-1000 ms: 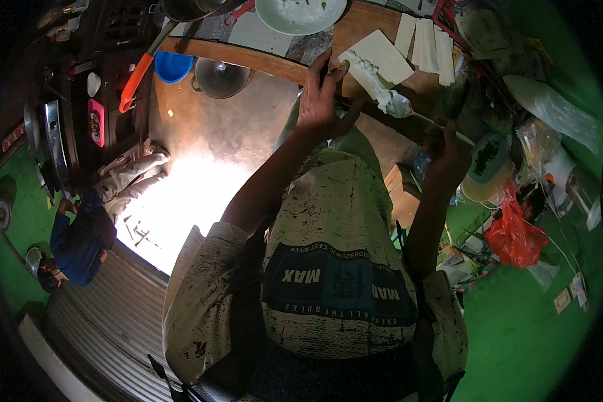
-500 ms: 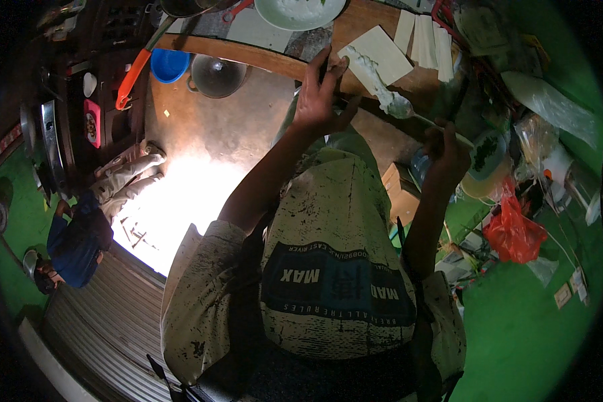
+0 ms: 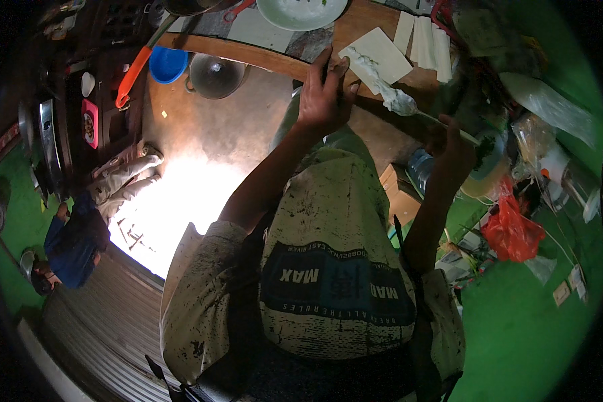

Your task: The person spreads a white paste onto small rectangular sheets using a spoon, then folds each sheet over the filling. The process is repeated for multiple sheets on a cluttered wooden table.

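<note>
The left hand has drawn its thumb inward beside the left corner of the pale sheet, grip unclear, while the right hand clasps the spoon off the sheet's near edge, best kept level for even white paste.

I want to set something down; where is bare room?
Bare brown wood shows between the pale green round bowl and flat white square sheet; bare brown floor, between round grey pan and left forearm. Crowded: around the long white strips.

Dim overall; floor left of centre blown out white; corners black, table edge bowed.
</note>
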Demonstrator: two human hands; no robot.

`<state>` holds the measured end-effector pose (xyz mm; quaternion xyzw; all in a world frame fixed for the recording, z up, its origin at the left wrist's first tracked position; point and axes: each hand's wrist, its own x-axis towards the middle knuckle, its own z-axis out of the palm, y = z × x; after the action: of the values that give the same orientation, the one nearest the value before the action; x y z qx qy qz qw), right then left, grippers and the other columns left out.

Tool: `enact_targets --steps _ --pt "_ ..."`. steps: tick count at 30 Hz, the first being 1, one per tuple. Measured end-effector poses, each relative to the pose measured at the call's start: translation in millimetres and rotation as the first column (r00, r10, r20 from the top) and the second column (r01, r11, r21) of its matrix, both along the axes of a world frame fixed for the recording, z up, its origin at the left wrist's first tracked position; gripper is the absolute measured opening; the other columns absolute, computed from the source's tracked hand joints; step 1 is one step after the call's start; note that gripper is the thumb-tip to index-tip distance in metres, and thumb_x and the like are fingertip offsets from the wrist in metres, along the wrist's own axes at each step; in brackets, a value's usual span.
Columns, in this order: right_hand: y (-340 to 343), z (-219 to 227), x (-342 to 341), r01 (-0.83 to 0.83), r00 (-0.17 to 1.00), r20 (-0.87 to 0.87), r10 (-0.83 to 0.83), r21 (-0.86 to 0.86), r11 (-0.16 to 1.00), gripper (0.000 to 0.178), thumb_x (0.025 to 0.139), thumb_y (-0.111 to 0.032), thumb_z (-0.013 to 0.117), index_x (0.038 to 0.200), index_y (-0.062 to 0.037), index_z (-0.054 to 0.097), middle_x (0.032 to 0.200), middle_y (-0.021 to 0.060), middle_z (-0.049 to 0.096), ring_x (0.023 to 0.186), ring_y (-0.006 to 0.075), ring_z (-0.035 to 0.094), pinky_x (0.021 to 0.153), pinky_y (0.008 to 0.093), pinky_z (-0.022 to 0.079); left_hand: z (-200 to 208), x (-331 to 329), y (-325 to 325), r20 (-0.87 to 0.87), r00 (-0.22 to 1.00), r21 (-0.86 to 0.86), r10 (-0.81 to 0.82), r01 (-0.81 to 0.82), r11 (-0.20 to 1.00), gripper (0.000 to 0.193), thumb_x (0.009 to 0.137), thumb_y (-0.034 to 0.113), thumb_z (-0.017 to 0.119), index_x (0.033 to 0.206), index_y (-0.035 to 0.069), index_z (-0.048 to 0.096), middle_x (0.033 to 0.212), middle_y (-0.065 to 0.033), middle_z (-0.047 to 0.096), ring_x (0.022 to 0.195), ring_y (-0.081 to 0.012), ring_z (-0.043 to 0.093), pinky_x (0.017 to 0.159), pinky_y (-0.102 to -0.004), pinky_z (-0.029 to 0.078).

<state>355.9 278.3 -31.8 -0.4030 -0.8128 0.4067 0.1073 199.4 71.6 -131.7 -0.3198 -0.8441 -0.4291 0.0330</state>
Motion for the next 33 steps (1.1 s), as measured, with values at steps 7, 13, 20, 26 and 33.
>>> enact_targets --steps 7,13,20,26,33 --pt "4.5 36.5 12.3 0.298 0.939 -0.06 -0.339 -0.353 0.887 0.035 0.111 -0.028 0.054 0.113 -0.0005 0.076 0.08 0.0058 0.07 0.068 0.0127 0.06 0.063 0.0273 0.047 -5.2 -2.8 5.1 -0.013 1.0 0.046 0.001 -0.001 0.999 0.054 0.09 0.018 0.078 0.138 0.002 0.06 0.15 -0.0316 0.044 0.131 -0.0505 0.055 0.105 -0.0538 0.052" --pt "7.8 48.3 16.3 0.05 0.997 -0.057 -0.042 0.156 0.986 0.028 0.111 -0.019 0.056 0.115 0.0033 0.073 0.086 0.0087 0.071 0.077 0.0177 0.066 0.069 0.027 0.05 -2.6 -3.4 2.2 -0.011 1.0 0.071 0.015 -0.014 0.997 0.052 0.089 0.016 0.079 0.136 0.002 0.062 0.149 -0.0314 0.045 0.132 -0.0499 0.055 0.106 -0.0529 0.052" --pt "9.3 39.7 -15.5 0.002 0.968 -0.249 -0.043 -0.162 0.987 0.027 0.11 -0.019 0.057 0.114 0.0019 0.074 0.082 0.008 0.072 0.069 0.0128 0.062 0.06 0.028 0.047 13.2 -6.1 1.4 0.07 0.997 0.202 0.028 -0.042 0.978 0.047 0.091 0.014 0.079 0.133 0.0 0.063 0.14 -0.0281 0.055 0.126 -0.0448 0.06 0.103 -0.0503 0.051" --pt "-10.0 41.4 -72.3 -0.213 0.977 0.016 0.214 0.2 0.956 0.021 0.107 -0.01 0.058 0.118 0.0009 0.073 0.08 0.0056 0.066 0.067 0.0103 0.053 0.057 0.0277 0.037 18.5 -15.8 8.5 0.239 0.963 0.266 0.122 -0.186 0.946 0.04 0.094 0.013 0.075 0.13 -0.002 0.065 0.126 -0.0234 0.063 0.114 -0.0396 0.065 0.098 -0.0459 0.053" --pt "-17.4 39.5 -94.0 -0.233 0.962 -0.11 0.252 0.157 0.96 0.029 0.111 -0.018 0.054 0.111 0.0051 0.072 0.073 0.0043 0.062 0.062 0.0128 0.047 0.06 0.0282 0.037 26.2 -14.6 7.7 0.277 0.955 0.17 0.105 -0.156 0.973 0.035 0.095 0.015 0.072 0.125 -0.002 0.069 0.125 -0.0233 0.06 0.111 -0.0399 0.065 0.095 -0.0452 0.054"
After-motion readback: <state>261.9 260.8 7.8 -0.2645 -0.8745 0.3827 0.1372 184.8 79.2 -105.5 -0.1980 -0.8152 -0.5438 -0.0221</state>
